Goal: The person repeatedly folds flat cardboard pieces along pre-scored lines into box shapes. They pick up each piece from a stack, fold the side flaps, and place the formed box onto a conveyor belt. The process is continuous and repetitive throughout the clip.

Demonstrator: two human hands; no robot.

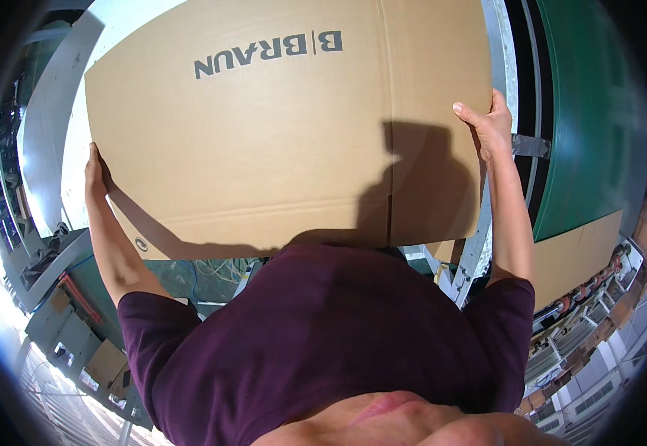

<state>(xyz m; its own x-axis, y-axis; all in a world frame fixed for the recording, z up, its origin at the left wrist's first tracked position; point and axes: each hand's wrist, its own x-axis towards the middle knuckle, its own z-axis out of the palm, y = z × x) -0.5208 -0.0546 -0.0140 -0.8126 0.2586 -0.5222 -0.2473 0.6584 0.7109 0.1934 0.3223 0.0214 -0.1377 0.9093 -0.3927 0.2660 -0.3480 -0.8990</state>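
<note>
A large flattened cardboard box (264, 134), brown with dark print near its far side and crease lines across it, lies flat in front of my body. My left hand (95, 175) grips its left edge, with the fingers pressed along the side. At the right edge, my right hand (489, 126) rests its thumb on top, while its other fingers are hidden beyond the edge. The near edge of the cardboard reaches my shirt. A shadow falls over its right part. Whether more sheets lie beneath is hidden.
A pale metal surface (41, 141) lies under and left of the cardboard. To the right run a metal rail (535, 97) and a green conveyor belt (591, 111). Another cardboard sheet (580, 253) sits at the lower right beside rollers (576, 305). Cables (216, 271) show below.
</note>
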